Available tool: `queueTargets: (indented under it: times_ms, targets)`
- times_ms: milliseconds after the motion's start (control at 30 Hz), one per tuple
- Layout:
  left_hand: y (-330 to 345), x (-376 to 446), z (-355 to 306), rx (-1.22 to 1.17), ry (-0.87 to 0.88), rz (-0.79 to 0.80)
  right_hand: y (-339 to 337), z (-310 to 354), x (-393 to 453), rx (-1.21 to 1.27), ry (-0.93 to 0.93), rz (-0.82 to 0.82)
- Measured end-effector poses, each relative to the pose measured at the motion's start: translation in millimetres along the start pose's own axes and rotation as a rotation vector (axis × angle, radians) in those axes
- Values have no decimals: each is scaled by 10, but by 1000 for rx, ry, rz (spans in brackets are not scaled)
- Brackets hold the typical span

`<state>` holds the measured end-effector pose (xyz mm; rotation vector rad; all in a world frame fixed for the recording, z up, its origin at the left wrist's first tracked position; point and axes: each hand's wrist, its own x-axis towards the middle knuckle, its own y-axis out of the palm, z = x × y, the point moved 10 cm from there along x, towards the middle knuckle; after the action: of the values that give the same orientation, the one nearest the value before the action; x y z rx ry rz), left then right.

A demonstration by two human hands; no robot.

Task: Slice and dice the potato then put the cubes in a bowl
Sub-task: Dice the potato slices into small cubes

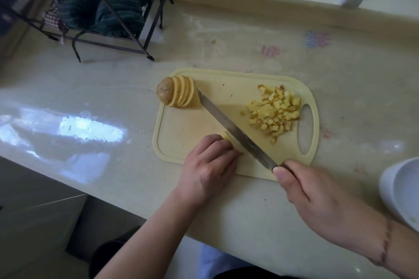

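A pale yellow cutting board [181,129] lies on the counter. At its far left corner stands a row of potato slices [179,94] with the skin-covered end piece leaning on them. A heap of potato cubes [275,110] sits at the board's right side. My left hand [209,165] presses down on a few potato slices [226,136] near the board's front edge, mostly hiding them. My right hand [317,201] grips the handle of a long knife [231,125], whose blade lies diagonally across the board, right beside my left fingers. A white bowl [401,190] stands at the right edge.
A black wire rack [118,18] holding dark green striped cloth stands at the far left of the counter. The glossy beige counter [90,102] meets a wall ledge behind the board. The counter's front edge runs diagonally below my forearms.
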<state>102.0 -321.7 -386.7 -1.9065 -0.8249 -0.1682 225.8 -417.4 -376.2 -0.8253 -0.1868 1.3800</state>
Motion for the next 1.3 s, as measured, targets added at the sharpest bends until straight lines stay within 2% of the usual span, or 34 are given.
queueTargets:
  times_ms: [500, 667, 900, 1300]
  targets:
    - [-12, -13, 53, -14, -38, -5, 33, -7, -267, -83, 4, 47]
    - [-34, 6, 37, -19, -36, -24, 136, 51, -58, -122, -31, 28]
    - [-13, -13, 56, -5, -51, -8, 5, -15, -16, -65, -7, -1]
    - [-61, -125, 26, -28, -26, -17, 65, 60, -148, -25, -21, 58]
